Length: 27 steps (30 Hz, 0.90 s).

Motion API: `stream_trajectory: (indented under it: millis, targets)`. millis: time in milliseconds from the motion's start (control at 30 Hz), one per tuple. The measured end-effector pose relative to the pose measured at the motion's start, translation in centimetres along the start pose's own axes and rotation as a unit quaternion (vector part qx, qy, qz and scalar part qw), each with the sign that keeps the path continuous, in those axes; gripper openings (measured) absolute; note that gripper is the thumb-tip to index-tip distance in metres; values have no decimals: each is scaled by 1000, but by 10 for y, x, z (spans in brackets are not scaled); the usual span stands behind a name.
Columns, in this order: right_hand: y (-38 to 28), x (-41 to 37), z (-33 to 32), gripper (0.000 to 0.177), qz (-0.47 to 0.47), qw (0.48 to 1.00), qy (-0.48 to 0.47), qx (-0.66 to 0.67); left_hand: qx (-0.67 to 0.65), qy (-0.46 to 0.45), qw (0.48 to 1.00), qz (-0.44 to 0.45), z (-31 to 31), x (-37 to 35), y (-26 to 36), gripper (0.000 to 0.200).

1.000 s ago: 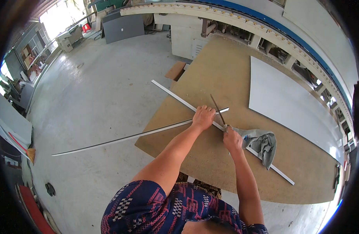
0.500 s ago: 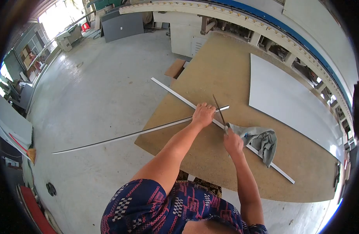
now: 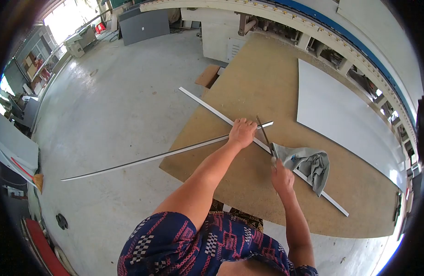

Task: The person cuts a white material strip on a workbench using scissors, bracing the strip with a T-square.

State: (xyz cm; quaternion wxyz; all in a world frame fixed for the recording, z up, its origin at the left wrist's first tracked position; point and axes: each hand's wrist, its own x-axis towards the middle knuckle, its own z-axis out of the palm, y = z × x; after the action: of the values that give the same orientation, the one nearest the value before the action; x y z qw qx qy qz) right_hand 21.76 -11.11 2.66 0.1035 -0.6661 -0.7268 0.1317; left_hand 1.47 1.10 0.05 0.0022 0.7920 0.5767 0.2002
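My left hand (image 3: pixel 243 132) is closed round a long thin metal strip (image 3: pixel 175 152), near its right end, where it crosses over a white strip (image 3: pixel 205 105) on the brown board (image 3: pixel 239 87). In my right hand (image 3: pixel 282 178) is the handle of a thin dark blade, which looks like a saw (image 3: pixel 263 129). The blade lies across the metal strip just right of my left hand. A crumpled grey cloth (image 3: pixel 308 163) rests over the white strip, beside my right hand.
A large white panel (image 3: pixel 341 115) lies on the board at the right. Behind it stands a long machine (image 3: pixel 216 32). An open cardboard box (image 3: pixel 207 76) is at the board's far left edge. The metal strip's left part extends over the floor.
My right hand has moved slightly right and down, drawing the blade back. My left hand keeps its grip on the metal strip. The view has shifted slightly.
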Motion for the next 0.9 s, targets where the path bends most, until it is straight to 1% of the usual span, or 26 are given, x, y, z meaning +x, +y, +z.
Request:
stream_trajectory:
  millis: [67, 167, 267, 367, 467, 567, 633, 700, 800, 900]
  targets:
    - [-9, 37, 14, 39, -27, 1000, -3, -11, -2, 12, 1000, 5, 3, -1, -2, 13]
    - [-26, 79, 28, 37, -49, 998, 42, -2, 6, 8, 1000, 5, 7, 0, -3, 13]
    - [-25, 74, 28, 40, -34, 999, 22, 6, 1, 7, 1000, 7, 4, 0, -4, 14]
    - [-12, 25, 8, 43, -5, 1000, -14, -14, -9, 12, 1000, 6, 6, 0, -4, 13]
    - [6, -11, 1, 47, 22, 999, -33, -3, 0, 13, 1000, 11, 6, 0, -4, 12]
    - [-10, 8, -5, 42, 46, 997, -62, -19, -2, 26, 1000, 11, 6, 0, -3, 11]
    - [-24, 43, 5, 44, -21, 1000, -12, -19, -11, 22, 1000, 6, 5, 1, -3, 11]
    - [-29, 80, 25, 44, -44, 998, 34, -12, -12, 20, 1000, 3, 6, 0, -2, 11]
    - [-30, 80, 30, 43, -19, 999, 24, -22, -6, 22, 1000, 3, 6, 0, -4, 11]
    - [-15, 33, 12, 44, -5, 1000, -17, -25, -12, 24, 1000, 0, 8, 1, -5, 12]
